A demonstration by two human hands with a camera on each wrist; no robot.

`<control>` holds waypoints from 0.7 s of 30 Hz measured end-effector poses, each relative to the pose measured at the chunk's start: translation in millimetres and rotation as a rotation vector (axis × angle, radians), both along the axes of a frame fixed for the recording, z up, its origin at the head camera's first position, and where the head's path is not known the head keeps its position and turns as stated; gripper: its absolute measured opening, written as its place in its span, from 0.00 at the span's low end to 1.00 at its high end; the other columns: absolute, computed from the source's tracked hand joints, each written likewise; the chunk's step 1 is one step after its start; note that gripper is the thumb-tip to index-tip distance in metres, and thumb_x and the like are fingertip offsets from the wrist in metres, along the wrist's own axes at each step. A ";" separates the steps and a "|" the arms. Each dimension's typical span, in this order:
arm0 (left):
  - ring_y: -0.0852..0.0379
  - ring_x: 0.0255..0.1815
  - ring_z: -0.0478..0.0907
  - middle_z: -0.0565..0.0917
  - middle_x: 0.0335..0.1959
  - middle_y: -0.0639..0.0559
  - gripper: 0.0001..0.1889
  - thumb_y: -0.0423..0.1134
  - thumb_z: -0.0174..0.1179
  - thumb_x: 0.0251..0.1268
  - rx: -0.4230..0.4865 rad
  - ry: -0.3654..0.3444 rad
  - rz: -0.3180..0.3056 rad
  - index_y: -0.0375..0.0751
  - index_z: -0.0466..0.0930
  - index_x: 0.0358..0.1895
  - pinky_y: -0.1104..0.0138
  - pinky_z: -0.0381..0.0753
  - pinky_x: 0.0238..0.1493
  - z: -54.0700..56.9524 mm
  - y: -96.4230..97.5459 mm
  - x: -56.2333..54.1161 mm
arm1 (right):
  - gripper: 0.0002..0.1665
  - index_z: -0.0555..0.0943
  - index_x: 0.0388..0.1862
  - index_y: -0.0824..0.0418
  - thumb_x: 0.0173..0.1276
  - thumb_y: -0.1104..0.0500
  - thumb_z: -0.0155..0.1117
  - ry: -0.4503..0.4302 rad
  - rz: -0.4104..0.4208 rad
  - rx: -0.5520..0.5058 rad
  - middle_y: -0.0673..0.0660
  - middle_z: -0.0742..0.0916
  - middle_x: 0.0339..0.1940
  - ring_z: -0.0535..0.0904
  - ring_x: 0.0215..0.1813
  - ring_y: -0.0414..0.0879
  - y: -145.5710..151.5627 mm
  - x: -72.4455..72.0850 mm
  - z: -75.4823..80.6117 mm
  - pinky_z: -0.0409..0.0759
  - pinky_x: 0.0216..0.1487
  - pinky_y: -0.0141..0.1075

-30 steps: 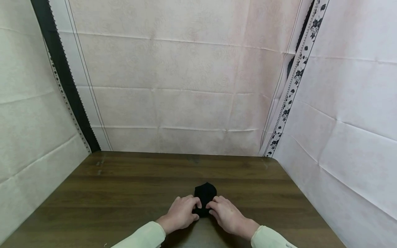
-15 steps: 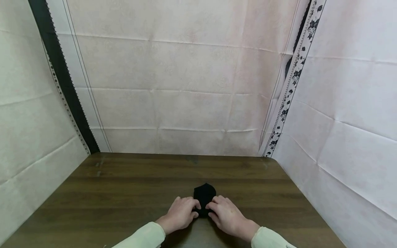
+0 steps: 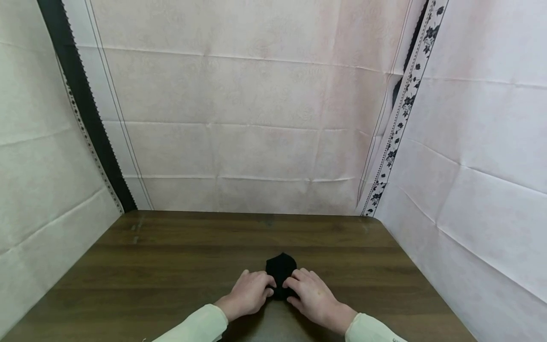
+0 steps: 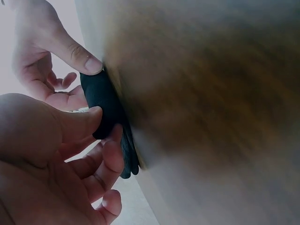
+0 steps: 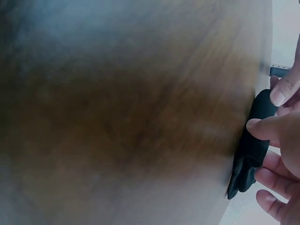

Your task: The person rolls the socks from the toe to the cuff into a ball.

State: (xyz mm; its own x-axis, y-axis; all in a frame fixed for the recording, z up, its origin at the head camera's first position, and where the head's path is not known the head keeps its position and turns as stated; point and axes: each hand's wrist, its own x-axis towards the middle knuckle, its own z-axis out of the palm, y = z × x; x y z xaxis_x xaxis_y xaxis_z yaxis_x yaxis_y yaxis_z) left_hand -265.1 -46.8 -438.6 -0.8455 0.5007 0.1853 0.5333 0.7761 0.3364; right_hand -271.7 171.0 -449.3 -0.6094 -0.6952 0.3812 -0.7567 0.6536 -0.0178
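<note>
A piece of black sock-like cloth (image 3: 281, 267) lies on the wooden table, its rounded far end flat. Its near end is wound into a thick roll, plain in the left wrist view (image 4: 104, 101). Layered fabric sticks out past the roll (image 5: 243, 176) in the right wrist view. My left hand (image 3: 249, 293) grips the roll's left end, thumb on the near side and fingers curled over it. At the right end my right hand (image 3: 314, 297) pinches it the same way. The fingers hide part of the cloth.
The brown wooden table (image 3: 179, 256) spreads out around both hands. Pale cloth hangings (image 3: 256, 142) enclose its back and sides. A dark strip (image 3: 94, 114) runs down the back left corner, a floral border (image 3: 401, 118) down the right one.
The head view has shifted very slightly. Both hands keep hold of the rolled cloth and have barely moved.
</note>
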 end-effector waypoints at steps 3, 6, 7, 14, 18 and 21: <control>0.60 0.41 0.81 0.85 0.38 0.58 0.05 0.36 0.66 0.67 0.002 0.006 -0.001 0.46 0.88 0.43 0.63 0.66 0.39 -0.5 0.3 -0.3 | 0.14 0.84 0.44 0.52 0.61 0.55 0.77 -0.008 -0.004 0.002 0.45 0.80 0.40 0.75 0.42 0.41 0.1 0.2 0.4 0.74 0.40 0.34; 0.60 0.41 0.81 0.85 0.39 0.58 0.05 0.36 0.66 0.67 0.004 0.007 -0.002 0.46 0.88 0.43 0.64 0.66 0.39 -0.4 0.7 0.0 | 0.14 0.84 0.44 0.52 0.62 0.55 0.77 -0.021 -0.012 0.006 0.45 0.80 0.40 0.75 0.42 0.40 0.2 0.1 0.1 0.73 0.40 0.34; 0.60 0.41 0.81 0.85 0.39 0.58 0.05 0.36 0.66 0.67 0.004 0.007 -0.001 0.46 0.88 0.43 0.64 0.66 0.39 -0.4 0.6 -0.2 | 0.14 0.84 0.44 0.52 0.62 0.55 0.77 -0.022 -0.013 0.008 0.45 0.80 0.40 0.75 0.42 0.40 0.1 0.0 0.1 0.73 0.40 0.34; 0.59 0.44 0.81 0.86 0.41 0.58 0.05 0.39 0.69 0.64 0.023 0.005 0.019 0.48 0.88 0.42 0.61 0.68 0.40 1.1 0.3 -0.4 | 0.11 0.85 0.47 0.53 0.66 0.57 0.73 -0.045 -0.013 0.034 0.45 0.81 0.40 0.75 0.42 0.40 0.8 -1.3 -0.7 0.74 0.41 0.34; 0.60 0.42 0.80 0.85 0.39 0.59 0.06 0.41 0.71 0.62 0.025 -0.008 0.030 0.49 0.88 0.42 0.59 0.70 0.42 1.8 0.8 -0.6 | 0.10 0.85 0.48 0.54 0.68 0.58 0.71 -0.050 -0.011 0.050 0.45 0.81 0.39 0.75 0.42 0.40 1.0 -1.9 -1.0 0.75 0.41 0.33; 0.61 0.38 0.77 0.82 0.37 0.59 0.08 0.40 0.72 0.60 0.032 -0.011 0.025 0.50 0.87 0.42 0.59 0.70 0.41 2.0 0.6 -1.1 | 0.10 0.85 0.49 0.54 0.69 0.58 0.70 -0.043 -0.010 0.060 0.45 0.81 0.39 0.75 0.42 0.39 0.2 -2.5 -1.1 0.74 0.41 0.32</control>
State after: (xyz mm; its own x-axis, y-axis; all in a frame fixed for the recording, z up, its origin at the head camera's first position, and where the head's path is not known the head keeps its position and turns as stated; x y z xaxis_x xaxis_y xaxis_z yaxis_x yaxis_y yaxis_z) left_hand -266.2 -46.3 -436.6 -0.8599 0.4729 0.1920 0.5099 0.7780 0.3670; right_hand -274.2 171.2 -450.3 -0.6315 -0.7096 0.3125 -0.7494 0.6620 -0.0111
